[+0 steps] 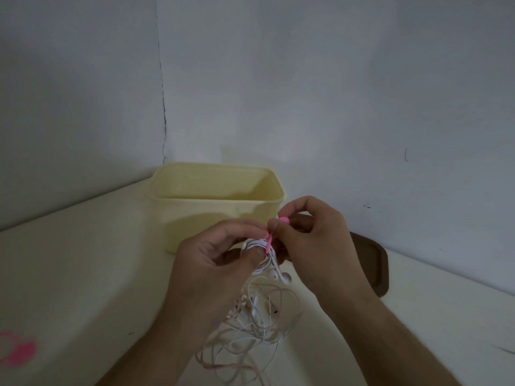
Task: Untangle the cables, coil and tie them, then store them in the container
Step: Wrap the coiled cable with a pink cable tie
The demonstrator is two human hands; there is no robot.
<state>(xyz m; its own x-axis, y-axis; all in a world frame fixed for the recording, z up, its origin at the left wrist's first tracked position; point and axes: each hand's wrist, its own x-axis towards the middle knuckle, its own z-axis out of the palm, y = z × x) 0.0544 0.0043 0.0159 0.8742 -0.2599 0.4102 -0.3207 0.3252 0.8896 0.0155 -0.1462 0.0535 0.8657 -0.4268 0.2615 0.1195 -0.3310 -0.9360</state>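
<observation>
Head view, and straight to the coiled white earphone cable (pixel 262 253), held up just in front of the cream container (pixel 223 215). Left hand (pixel 211 263) gripping the coil, thumb pressed over the loops, earbuds (pixel 282 277) dangling below. Right hand (pixel 309 240) pinching a pink tie (pixel 271 236), strap running down across the coil, its rounded end poking up between the fingertips. Looks like the tying step, first bundle of several. Next move probably calls for cinching that strap snug around the loops without letting them spring loose, then dropping the bundle into the open container right behind.

Nearer the camera than the container, more tangled cables (pixel 256 324) heaped loose, white and pale pink, still to be sorted. Brown lid (pixel 373 266) lying flat to the container's right, partly behind the right hand. Far to its left, at the frame edge, more pink ties (pixel 15 349), blurred. Pale tabletop (pixel 83 274) throughout, plain bluish-white wall (pixel 334 93) behind, dark crack running down toward the container.
</observation>
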